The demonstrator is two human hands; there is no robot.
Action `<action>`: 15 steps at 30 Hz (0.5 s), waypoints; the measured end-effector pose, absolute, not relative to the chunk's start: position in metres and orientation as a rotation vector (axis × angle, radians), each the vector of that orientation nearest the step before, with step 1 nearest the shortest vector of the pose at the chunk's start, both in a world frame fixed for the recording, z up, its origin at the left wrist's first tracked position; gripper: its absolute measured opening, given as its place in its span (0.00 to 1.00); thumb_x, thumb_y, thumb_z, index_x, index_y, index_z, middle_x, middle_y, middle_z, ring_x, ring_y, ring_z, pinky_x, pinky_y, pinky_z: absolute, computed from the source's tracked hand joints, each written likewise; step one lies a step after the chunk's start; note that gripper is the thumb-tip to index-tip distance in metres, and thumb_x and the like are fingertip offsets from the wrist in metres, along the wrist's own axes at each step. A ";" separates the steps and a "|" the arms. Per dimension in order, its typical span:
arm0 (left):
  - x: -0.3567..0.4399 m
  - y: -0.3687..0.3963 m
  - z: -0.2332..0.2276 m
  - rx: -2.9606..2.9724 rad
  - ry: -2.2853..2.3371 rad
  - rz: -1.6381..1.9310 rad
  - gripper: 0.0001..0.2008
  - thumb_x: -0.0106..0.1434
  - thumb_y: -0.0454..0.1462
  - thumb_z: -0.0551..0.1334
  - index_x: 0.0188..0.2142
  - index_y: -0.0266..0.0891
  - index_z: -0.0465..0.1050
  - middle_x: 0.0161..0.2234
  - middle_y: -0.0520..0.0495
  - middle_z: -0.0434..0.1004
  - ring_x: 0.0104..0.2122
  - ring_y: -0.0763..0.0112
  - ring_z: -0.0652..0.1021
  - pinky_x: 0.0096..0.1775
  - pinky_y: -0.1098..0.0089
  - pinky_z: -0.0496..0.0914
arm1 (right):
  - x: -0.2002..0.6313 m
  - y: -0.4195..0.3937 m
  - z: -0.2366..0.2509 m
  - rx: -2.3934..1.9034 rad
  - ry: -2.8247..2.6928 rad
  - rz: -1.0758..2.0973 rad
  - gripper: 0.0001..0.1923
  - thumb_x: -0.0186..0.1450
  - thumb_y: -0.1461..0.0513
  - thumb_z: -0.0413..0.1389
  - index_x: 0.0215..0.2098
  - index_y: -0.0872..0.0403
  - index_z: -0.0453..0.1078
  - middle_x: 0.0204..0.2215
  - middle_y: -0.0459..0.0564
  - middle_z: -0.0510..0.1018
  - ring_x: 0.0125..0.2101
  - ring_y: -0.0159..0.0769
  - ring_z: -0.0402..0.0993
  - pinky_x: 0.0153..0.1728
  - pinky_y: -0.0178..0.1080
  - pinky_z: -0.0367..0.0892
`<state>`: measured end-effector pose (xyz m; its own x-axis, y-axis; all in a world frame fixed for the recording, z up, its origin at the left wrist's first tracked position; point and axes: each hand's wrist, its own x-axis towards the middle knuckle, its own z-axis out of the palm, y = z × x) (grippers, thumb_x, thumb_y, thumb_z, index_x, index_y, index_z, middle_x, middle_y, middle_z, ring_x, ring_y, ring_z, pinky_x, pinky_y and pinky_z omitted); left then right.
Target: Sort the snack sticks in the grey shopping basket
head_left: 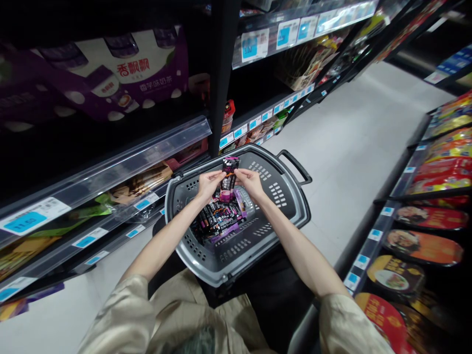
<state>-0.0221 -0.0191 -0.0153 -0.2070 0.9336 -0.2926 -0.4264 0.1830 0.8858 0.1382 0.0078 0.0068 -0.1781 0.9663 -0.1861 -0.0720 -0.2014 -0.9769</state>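
Purple-black sachet (pixel 229 179) pinched upright by left hand (pixel 208 184) and right hand (pixel 250 181); grey basket (pixel 236 255) beneath.

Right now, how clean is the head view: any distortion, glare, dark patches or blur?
Head view: wide-angle bending curves the shelves and aisle edges; the upper left is very dark; glare streaks the clear price rail; the sleeves at the bottom are soft. The sachet between left hand and right hand above the basket is evenly lit, print unreadable.
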 end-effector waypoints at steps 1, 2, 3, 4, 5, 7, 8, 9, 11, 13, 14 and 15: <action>-0.021 -0.019 -0.016 0.580 1.178 1.387 0.28 0.38 0.47 0.81 0.35 0.33 0.83 0.33 0.41 0.84 0.33 0.64 0.81 0.40 0.63 0.74 | 0.138 0.007 0.007 -1.181 -1.177 1.526 0.26 0.52 0.40 0.69 0.34 0.52 0.82 0.29 0.48 0.84 0.29 0.40 0.80 0.33 0.40 0.75; -0.021 -0.019 -0.016 0.579 1.173 1.400 0.27 0.38 0.47 0.81 0.35 0.33 0.82 0.32 0.42 0.84 0.32 0.65 0.81 0.40 0.63 0.73 | 0.137 0.007 0.007 -1.159 -1.193 1.529 0.26 0.53 0.40 0.70 0.35 0.52 0.82 0.30 0.48 0.85 0.30 0.40 0.81 0.34 0.41 0.76; -0.020 -0.019 -0.017 0.582 1.171 1.413 0.26 0.38 0.46 0.81 0.34 0.33 0.82 0.31 0.43 0.84 0.31 0.67 0.80 0.40 0.64 0.73 | 0.136 0.006 0.008 -1.131 -1.217 1.531 0.25 0.52 0.42 0.71 0.36 0.52 0.82 0.32 0.49 0.85 0.32 0.41 0.82 0.37 0.42 0.76; -0.020 -0.019 -0.016 0.590 1.171 1.426 0.25 0.38 0.46 0.81 0.33 0.34 0.82 0.30 0.44 0.83 0.30 0.68 0.80 0.39 0.66 0.72 | 0.135 0.006 0.008 -1.100 -1.245 1.528 0.25 0.51 0.45 0.73 0.38 0.52 0.82 0.35 0.49 0.86 0.35 0.42 0.82 0.40 0.42 0.77; -0.019 -0.019 -0.016 0.601 1.171 1.435 0.25 0.38 0.45 0.81 0.33 0.34 0.81 0.30 0.45 0.83 0.29 0.69 0.79 0.38 0.67 0.72 | 0.135 0.005 0.008 -1.074 -1.270 1.519 0.25 0.49 0.47 0.75 0.39 0.52 0.82 0.38 0.50 0.86 0.37 0.42 0.82 0.43 0.43 0.77; -0.019 -0.020 -0.015 0.628 1.170 1.439 0.24 0.39 0.45 0.81 0.32 0.34 0.80 0.29 0.46 0.81 0.29 0.70 0.78 0.37 0.68 0.71 | 0.134 0.005 0.007 -1.056 -1.305 1.493 0.27 0.46 0.51 0.76 0.41 0.52 0.81 0.41 0.51 0.86 0.38 0.43 0.83 0.45 0.44 0.76; -0.019 -0.020 -0.014 0.638 1.167 1.436 0.24 0.40 0.45 0.81 0.33 0.35 0.80 0.29 0.47 0.81 0.30 0.70 0.79 0.37 0.69 0.71 | 0.134 0.006 0.005 -1.068 -1.312 1.486 0.27 0.46 0.51 0.76 0.42 0.52 0.81 0.40 0.51 0.86 0.37 0.43 0.83 0.44 0.44 0.77; -0.019 -0.020 -0.014 0.640 1.160 1.431 0.23 0.43 0.47 0.80 0.33 0.35 0.79 0.30 0.46 0.81 0.31 0.69 0.79 0.37 0.69 0.71 | 0.135 0.007 0.004 -1.087 -1.308 1.485 0.27 0.47 0.51 0.76 0.42 0.52 0.81 0.38 0.51 0.86 0.35 0.44 0.83 0.43 0.45 0.77; -0.021 -0.019 -0.013 0.626 1.131 1.416 0.23 0.49 0.49 0.77 0.38 0.37 0.78 0.36 0.45 0.82 0.36 0.67 0.80 0.38 0.69 0.72 | 0.136 0.010 0.001 -1.114 -1.283 1.492 0.27 0.48 0.50 0.75 0.43 0.52 0.81 0.35 0.50 0.86 0.33 0.44 0.82 0.41 0.46 0.77; -0.024 -0.018 -0.013 0.615 1.098 1.362 0.23 0.52 0.49 0.76 0.43 0.39 0.78 0.44 0.44 0.82 0.41 0.66 0.80 0.40 0.69 0.73 | 0.137 0.012 0.000 -1.106 -1.264 1.485 0.26 0.48 0.50 0.74 0.42 0.52 0.81 0.35 0.50 0.86 0.34 0.44 0.82 0.42 0.46 0.77; -0.025 -0.017 -0.013 0.616 1.086 1.307 0.23 0.53 0.47 0.76 0.44 0.40 0.78 0.46 0.43 0.82 0.42 0.65 0.80 0.41 0.68 0.73 | 0.137 0.013 0.000 -1.092 -1.264 1.475 0.26 0.48 0.50 0.74 0.42 0.52 0.81 0.36 0.50 0.86 0.35 0.44 0.82 0.43 0.46 0.77; -0.026 -0.017 -0.014 0.623 1.075 1.242 0.23 0.53 0.46 0.76 0.45 0.39 0.78 0.46 0.42 0.82 0.42 0.65 0.80 0.41 0.68 0.73 | 0.138 0.014 0.000 -1.080 -1.270 1.464 0.26 0.49 0.50 0.74 0.42 0.52 0.81 0.38 0.50 0.86 0.36 0.44 0.82 0.45 0.46 0.76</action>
<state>-0.0264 -0.0165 -0.0136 -0.0357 0.9518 -0.3045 -0.4378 0.2590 0.8610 0.1381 0.0140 0.0001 -0.2238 0.9729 -0.0585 -0.0795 -0.0780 -0.9938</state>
